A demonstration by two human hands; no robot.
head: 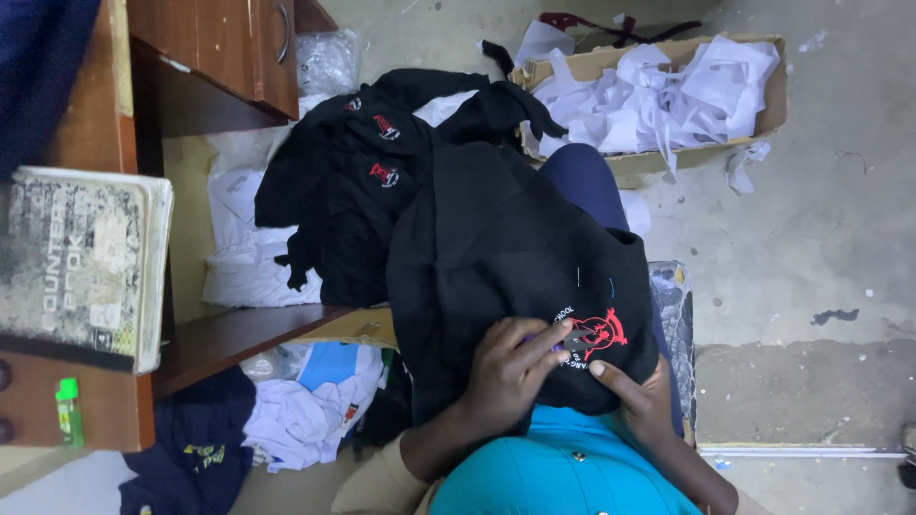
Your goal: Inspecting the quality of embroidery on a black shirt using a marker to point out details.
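A black garment [496,257] with a red embroidered emblem [599,334] lies draped over my lap. My left hand [510,374] presses on it just left of the emblem, and its fingers pinch a small purple and grey tool [565,341] against the cloth. My right hand [637,396] grips the garment's lower edge below the emblem, with the forefinger on top and the other fingers hidden under the fabric. Two pins or threads [578,278] stick in the cloth above the emblem.
A pile of black garments with red emblems [353,172] lies on white cloth [243,262] under a wooden desk [229,52]. A worn book [81,262] and a green lighter [68,410] sit on the desk. A cardboard box of white scraps [668,91] stands on the concrete floor.
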